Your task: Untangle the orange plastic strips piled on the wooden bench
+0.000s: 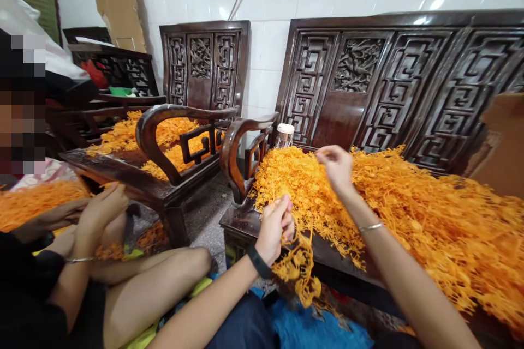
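Observation:
My left hand point(276, 229), with a dark band at the wrist, is closed around a clump of orange stringy strands point(305, 278) with small leaf-like bits. The clump hangs below the fingers, in front of the bench edge. Higher up and to the right, my right hand point(338, 169) is held in a pinch over a large heap of the same orange strands point(409, 212). Whatever its fingertips hold is too small to make out. That heap covers most of the dark wooden bench seat point(241, 223).
A lidded cup point(285, 135) stands behind the heap near the bench's curved armrest point(235, 147). To the left, another person's hands point(102, 212) work beside a wooden chair point(164, 191) bearing more orange strands. Blue material point(319, 327) lies below the bench. Cardboard point(501, 142) leans at right.

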Available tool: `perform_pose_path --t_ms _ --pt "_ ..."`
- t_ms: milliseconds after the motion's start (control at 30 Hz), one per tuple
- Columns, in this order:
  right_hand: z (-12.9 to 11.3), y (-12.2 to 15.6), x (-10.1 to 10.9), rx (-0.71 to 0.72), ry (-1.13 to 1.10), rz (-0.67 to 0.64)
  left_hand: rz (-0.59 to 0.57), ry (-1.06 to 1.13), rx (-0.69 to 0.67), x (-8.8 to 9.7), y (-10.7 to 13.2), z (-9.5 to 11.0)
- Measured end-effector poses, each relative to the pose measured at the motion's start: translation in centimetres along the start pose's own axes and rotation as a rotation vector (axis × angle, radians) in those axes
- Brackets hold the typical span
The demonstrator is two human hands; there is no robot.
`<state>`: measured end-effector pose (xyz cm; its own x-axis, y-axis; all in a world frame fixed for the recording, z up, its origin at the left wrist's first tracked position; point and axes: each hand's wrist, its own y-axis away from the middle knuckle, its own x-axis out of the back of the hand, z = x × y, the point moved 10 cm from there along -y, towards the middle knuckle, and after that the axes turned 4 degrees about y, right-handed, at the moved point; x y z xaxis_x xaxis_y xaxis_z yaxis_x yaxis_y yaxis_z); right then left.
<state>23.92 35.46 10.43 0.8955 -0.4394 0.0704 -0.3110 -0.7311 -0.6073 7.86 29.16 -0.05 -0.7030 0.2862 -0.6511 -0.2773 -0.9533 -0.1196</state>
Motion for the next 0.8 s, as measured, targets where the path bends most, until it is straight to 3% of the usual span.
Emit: perform_pose_path --t_ms 67,133,333,433,500,633,700,733,800 --pt "0.4 -2.1 3.1 0.004 -0.023 0.117 -0.048 -0.038 -0.004 -0.6 0.7 0.2" --pt "1.1 -3.5 4.0 -0.008 -0.007 0.085 -0.096 -0.077 -0.007 -1.0 1.1 0.3" --pt "3.8 -3.5 1.5 0.024 0.243 -0.046 -0.112 -0.205 0.031 -0.2 0.5 -0.3" --pt "3.6 -2.9 0.4 0.044 0.284 -0.099 -0.100 -0.223 0.055 0.2 0.5 -0.5" --pt "2.3 -1.9 -1.0 0.028 0.233 -0.244 -0.105 -0.219 0.088 0.1 0.6 -0.8" --pt "-2.0 4.4 -6.8 -0.039 -0.007 -0.915 -0.133 -0.234 0.119 -0.1 0.8 -1.1" --pt "-3.7 8.1 -8.3 -0.081 -0.040 -1.169 -0.135 -0.240 0.121 -0.1 0.8 -1.2" --pt "-4.1 9.3 -8.5 -0.108 -0.042 -1.226 -0.138 -0.240 0.125 -0.1 0.8 -1.3" --pt "-4.4 9.9 -8.3 -0.155 -0.051 -1.189 -0.155 -0.240 0.130 -0.2 0.7 -1.4"
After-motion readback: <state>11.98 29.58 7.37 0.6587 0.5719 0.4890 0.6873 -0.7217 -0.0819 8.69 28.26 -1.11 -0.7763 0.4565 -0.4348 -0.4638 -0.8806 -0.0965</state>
